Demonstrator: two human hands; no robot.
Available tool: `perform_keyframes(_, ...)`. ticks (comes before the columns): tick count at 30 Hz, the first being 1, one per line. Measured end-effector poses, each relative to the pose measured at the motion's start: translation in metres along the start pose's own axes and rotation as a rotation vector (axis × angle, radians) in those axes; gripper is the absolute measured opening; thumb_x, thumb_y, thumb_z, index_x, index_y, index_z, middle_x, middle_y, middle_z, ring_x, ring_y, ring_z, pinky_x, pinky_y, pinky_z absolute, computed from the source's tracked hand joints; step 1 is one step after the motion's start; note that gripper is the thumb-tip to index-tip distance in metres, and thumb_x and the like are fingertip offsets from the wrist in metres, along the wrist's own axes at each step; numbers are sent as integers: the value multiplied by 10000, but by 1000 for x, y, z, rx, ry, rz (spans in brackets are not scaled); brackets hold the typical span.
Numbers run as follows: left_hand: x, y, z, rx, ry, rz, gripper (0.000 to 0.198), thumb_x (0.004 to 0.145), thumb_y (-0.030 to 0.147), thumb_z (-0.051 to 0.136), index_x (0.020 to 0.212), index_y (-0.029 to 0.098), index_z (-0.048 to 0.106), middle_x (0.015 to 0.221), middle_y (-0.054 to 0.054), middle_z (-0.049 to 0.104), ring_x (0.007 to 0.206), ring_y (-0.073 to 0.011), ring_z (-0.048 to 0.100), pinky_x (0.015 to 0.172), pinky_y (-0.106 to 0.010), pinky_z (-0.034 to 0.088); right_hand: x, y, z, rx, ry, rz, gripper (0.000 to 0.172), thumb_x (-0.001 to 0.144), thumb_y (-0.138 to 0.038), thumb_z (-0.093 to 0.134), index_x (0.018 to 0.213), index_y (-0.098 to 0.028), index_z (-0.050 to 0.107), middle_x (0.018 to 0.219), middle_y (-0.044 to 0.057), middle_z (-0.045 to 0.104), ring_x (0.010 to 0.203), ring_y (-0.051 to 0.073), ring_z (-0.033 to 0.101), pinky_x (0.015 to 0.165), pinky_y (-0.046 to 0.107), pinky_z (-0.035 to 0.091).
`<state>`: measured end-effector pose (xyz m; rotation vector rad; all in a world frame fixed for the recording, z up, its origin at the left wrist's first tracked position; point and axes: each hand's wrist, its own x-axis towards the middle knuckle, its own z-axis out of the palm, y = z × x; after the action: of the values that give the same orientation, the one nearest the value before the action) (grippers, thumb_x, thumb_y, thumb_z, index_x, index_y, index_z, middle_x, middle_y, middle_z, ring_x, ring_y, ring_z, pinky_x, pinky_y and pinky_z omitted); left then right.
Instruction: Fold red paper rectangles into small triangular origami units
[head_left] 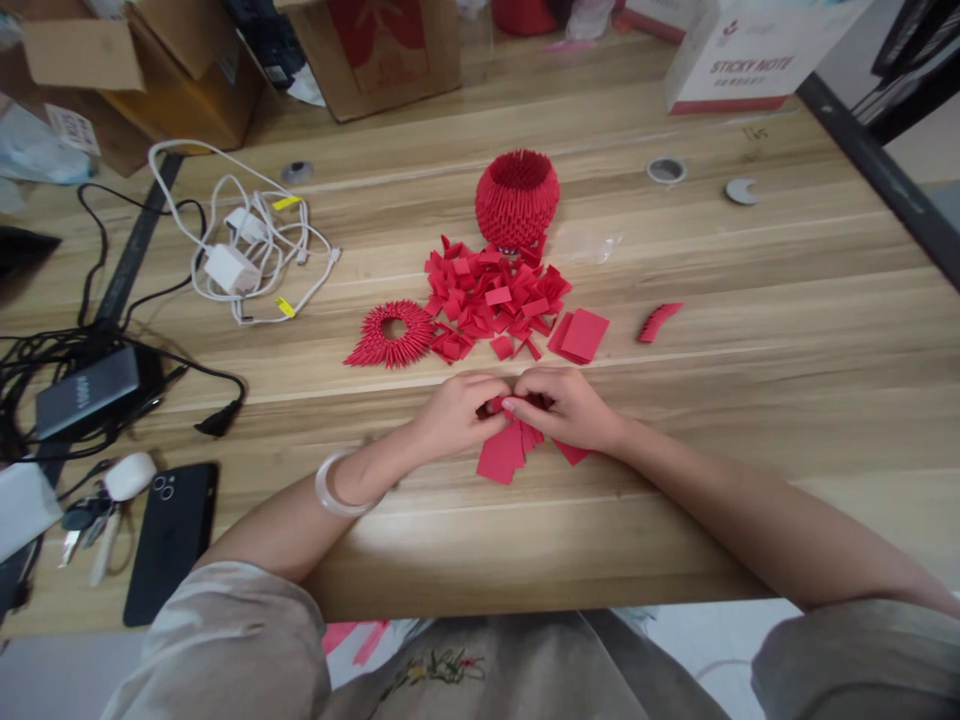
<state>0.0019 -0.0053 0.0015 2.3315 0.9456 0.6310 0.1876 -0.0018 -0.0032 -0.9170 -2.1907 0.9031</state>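
Note:
My left hand (pixel 466 410) and my right hand (pixel 564 405) meet at the front middle of the table, fingers closed on one small piece of red paper (pixel 495 404). Most of that piece is hidden by the fingers. Below the hands lie flat red paper slips (pixel 501 456), partly covered. Just beyond is a heap of small folded red paper pieces (pixel 491 295), with a stack of red paper squares (pixel 579 335) to its right. A spiky red paper ring (pixel 393 334) lies left of the heap. Behind it stands a round red folded-paper vase (pixel 517 200).
A short row of joined red pieces (pixel 659 322) lies to the right. White cables with chargers (pixel 232 268), a black power adapter (pixel 88 390), keys (pixel 90 512) and a phone (pixel 171 545) occupy the left. Cardboard boxes (pixel 379 50) and a sticky note box (pixel 750 62) line the back.

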Motion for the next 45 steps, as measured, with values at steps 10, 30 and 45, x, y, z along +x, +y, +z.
perform_keyframes(10, 0, 0, 0, 2, 2, 0, 152, 804, 207, 507, 664, 147, 509, 610, 5, 506, 599, -116, 483, 576, -215, 374, 0, 0, 0, 1, 1, 2, 320, 856, -311, 535, 584, -153, 478, 519, -36, 404, 515, 76, 367, 529, 198, 291)
perform_keyframes(30, 1, 1, 0, 0, 13, 5, 163, 807, 212, 504, 656, 153, 495, 608, 14, 489, 592, -108, 472, 564, -207, 369, 0, 0, -1, -2, -11, 4, 334, 864, -317, 517, 577, -157, 460, 516, -38, 396, 507, 74, 361, 522, 202, 287)
perform_keyframes(45, 1, 1, 1, 15, 15, 13, 247, 800, 213, 513, 591, 167, 389, 563, 34, 401, 558, -101, 421, 531, -203, 331, 0, 1, -1, 13, -44, -59, 329, 908, -259, 439, 594, -164, 416, 544, -33, 384, 529, 83, 369, 555, 212, 303)
